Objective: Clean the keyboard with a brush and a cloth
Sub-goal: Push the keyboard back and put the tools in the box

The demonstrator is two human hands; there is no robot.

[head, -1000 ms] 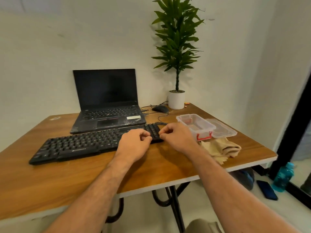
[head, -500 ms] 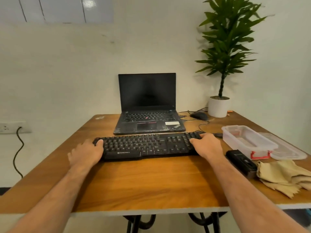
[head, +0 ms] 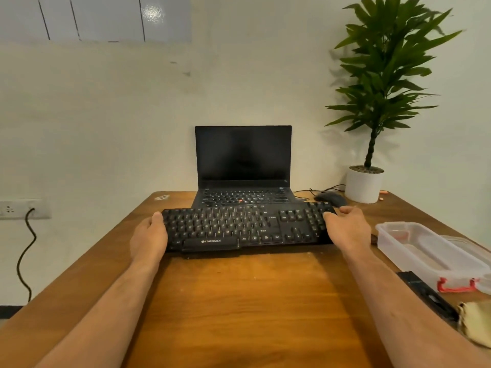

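A black full-size keyboard (head: 244, 227) is tilted up at its far edge in front of the laptop, its near edge close to the wooden table (head: 239, 301). My left hand (head: 148, 237) grips its left end and my right hand (head: 345, 229) grips its right end. A black brush-like tool (head: 425, 296) lies flat at the table's right side, beside my right forearm. A beige cloth (head: 475, 322) is crumpled at the right edge, partly cut off by the frame.
An open black laptop (head: 243, 166) stands behind the keyboard. A mouse (head: 332, 199) with cable and a potted plant (head: 365, 181) are at the back right. A clear plastic box (head: 427, 251) with a red latch sits on the right.
Both hands moved from the keyboard's right end to grip its two ends. The keyboard was turned square to me and its far edge has risen off the table. My head came closer.
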